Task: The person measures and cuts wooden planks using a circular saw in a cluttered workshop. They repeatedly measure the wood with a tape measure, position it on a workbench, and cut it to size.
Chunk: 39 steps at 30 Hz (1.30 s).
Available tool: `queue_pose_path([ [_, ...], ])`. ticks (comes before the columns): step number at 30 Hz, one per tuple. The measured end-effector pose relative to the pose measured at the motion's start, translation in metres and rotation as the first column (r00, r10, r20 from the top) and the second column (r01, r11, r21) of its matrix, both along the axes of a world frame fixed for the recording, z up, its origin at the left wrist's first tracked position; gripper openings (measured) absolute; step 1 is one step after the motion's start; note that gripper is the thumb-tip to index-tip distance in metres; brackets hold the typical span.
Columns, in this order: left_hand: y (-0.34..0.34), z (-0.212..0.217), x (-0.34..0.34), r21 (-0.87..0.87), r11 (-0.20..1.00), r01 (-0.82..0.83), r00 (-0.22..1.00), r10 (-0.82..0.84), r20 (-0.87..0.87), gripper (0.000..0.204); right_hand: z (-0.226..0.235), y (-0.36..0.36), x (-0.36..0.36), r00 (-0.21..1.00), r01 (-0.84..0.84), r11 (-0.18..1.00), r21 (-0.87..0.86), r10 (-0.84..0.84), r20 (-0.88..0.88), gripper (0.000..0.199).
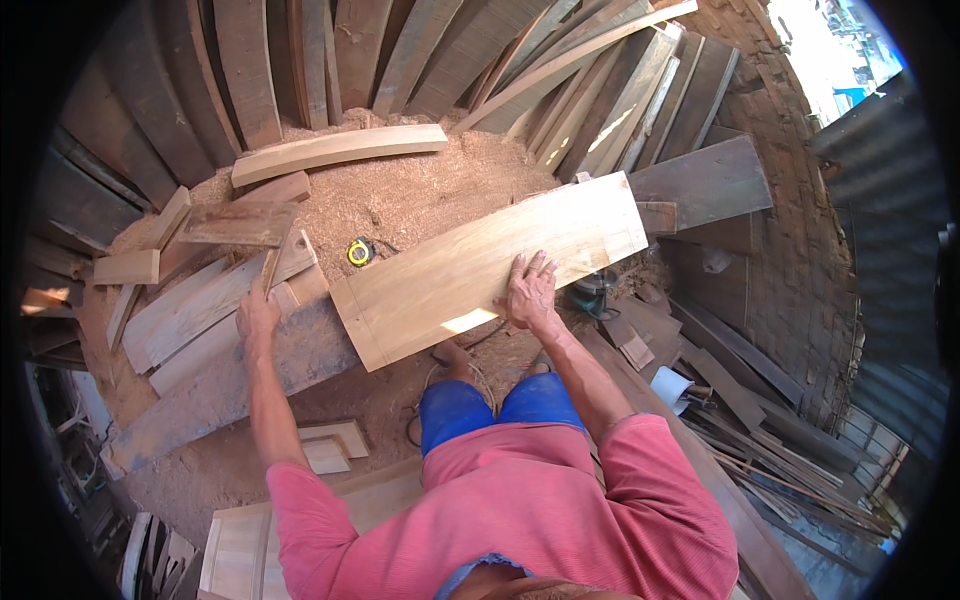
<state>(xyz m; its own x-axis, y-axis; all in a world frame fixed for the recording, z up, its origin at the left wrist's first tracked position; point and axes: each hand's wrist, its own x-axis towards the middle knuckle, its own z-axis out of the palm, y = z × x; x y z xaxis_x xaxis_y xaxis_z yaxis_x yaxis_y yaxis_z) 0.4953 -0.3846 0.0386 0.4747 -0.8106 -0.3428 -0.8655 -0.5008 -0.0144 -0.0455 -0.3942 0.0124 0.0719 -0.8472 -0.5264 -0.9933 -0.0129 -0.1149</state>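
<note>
A wide, pale wooden board (480,265) lies slantwise across a dusty plank bench (230,380). A thin line runs across the board near its left end. My right hand (530,292) rests flat on the board's near edge, its fingers spread. To the left, beyond the board's end, my left hand (259,315) is closed around the lower end of a narrow wooden strip (269,268). Its fingertips are partly hidden. Just past the board's far edge sits a yellow and black tape measure (360,251) on the sawdust.
Planks (245,70) lean along the back in a row. A curved timber (340,153) and loose offcuts (235,224) lie on the sawdust. Right of my right hand is a green power tool (595,285). Further right are a white container (669,387) and scrap wood (730,385).
</note>
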Motion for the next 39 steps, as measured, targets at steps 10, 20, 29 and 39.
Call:
queue_pose_path([
  [10,0.019,-0.047,-0.001,-0.015,0.999,-0.044,0.998,0.045,0.051,0.064,-0.002,-0.001,0.012,0.996,-0.029,0.999,0.015,0.03,-0.088,0.112],
  [20,-0.02,-0.04,-0.226,-0.329,0.885,0.33,0.892,-0.407,-0.199,0.093,-0.021,-0.005,0.003,0.994,-0.041,0.998,-0.046,0.036,-0.104,0.114],
  [29,-0.059,-0.013,-0.259,0.121,0.956,0.268,0.914,-0.213,-0.346,0.084,0.017,-0.012,-0.09,0.692,0.535,0.839,0.098,-0.502,0.518,0.05],
  [39,-0.125,-0.047,-0.274,0.178,0.83,0.528,0.724,-0.331,-0.605,0.088,-0.084,-0.011,-0.198,-0.599,0.546,0.075,0.834,-0.662,0.451,0.038],
])
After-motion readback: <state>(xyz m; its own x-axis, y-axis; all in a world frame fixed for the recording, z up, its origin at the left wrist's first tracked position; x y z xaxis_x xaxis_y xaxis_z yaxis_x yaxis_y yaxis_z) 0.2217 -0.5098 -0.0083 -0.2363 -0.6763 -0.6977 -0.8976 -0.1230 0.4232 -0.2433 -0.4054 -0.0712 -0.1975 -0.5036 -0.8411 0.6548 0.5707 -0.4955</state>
